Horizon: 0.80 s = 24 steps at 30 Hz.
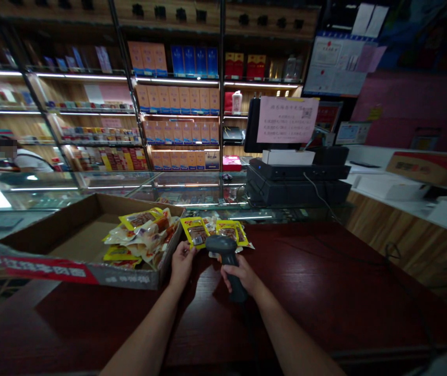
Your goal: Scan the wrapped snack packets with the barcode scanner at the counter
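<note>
A dark grey barcode scanner (223, 245) is gripped by its handle in my right hand (243, 274), its head above the tabletop near the snack packets. My left hand (183, 261) pinches the lower edge of a yellow snack packet (197, 233), just left of the scanner head. Beside it lies another yellow snack packet (229, 230), partly hidden by the scanner, with whitish packets behind. To the left stands a shallow cardboard tray (47, 271) with a pile of snack packets (141, 235) at its right end.
The dark red table (305, 292) carries all this. Behind it are a glass counter (145, 183) and a monitor (251, 125) with a paper notice, over black cash-register equipment (297, 183). Shelves of boxes line the back. Another person (31, 159) is at far left. A cable lies at right.
</note>
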Each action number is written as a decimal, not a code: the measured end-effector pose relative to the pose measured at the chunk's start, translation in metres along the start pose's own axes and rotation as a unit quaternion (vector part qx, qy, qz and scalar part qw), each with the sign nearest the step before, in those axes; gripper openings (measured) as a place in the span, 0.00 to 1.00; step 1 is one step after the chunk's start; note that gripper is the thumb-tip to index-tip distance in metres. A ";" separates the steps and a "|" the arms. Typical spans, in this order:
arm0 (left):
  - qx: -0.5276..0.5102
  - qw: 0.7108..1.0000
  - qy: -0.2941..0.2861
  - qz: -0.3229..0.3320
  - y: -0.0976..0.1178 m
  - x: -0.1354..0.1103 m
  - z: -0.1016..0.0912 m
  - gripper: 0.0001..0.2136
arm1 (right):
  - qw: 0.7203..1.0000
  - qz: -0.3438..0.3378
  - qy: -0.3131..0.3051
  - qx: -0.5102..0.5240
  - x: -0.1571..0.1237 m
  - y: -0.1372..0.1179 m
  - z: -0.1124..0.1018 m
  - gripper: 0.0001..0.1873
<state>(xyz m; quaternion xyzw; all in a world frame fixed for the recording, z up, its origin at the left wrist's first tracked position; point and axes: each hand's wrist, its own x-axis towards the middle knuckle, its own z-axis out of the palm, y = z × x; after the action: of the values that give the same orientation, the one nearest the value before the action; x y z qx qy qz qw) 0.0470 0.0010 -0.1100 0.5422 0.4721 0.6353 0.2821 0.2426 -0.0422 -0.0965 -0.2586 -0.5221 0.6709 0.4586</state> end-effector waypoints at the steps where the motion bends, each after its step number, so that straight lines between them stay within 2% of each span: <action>1: -0.025 1.000 -0.005 0.001 0.000 0.001 0.001 0.13 | 1.000 -0.002 -0.001 0.000 0.000 0.000 0.000 0.21; 7: -0.074 0.997 0.001 0.000 0.008 -0.001 0.003 0.14 | 1.000 -0.002 0.002 0.003 0.000 -0.003 0.003 0.22; 12: -0.072 0.997 0.039 -0.005 0.040 0.014 -0.011 0.15 | 1.000 -0.020 -0.009 0.021 0.010 -0.018 0.013 0.22; 15: -0.108 0.990 0.096 -0.005 0.067 0.038 -0.038 0.17 | 0.999 -0.028 -0.030 0.010 0.023 -0.032 0.024 0.18; 19: -0.171 0.972 0.159 0.007 0.093 0.075 -0.090 0.19 | 0.998 -0.037 -0.050 0.007 0.042 -0.049 0.046 0.15; 21: -0.179 0.970 0.165 0.001 0.094 0.089 -0.116 0.18 | 0.997 -0.037 -0.064 0.010 0.051 -0.057 0.060 0.15; 24: -0.116 0.978 0.154 -0.073 0.086 0.102 -0.147 0.14 | 0.995 -0.032 -0.094 0.012 0.061 -0.064 0.078 0.17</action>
<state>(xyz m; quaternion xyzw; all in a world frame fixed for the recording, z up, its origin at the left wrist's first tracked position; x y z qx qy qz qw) -0.1063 0.0119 0.0160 0.3653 0.4714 0.7392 0.3129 0.1734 -0.0222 -0.0034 -0.1727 -0.5629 0.6834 0.4316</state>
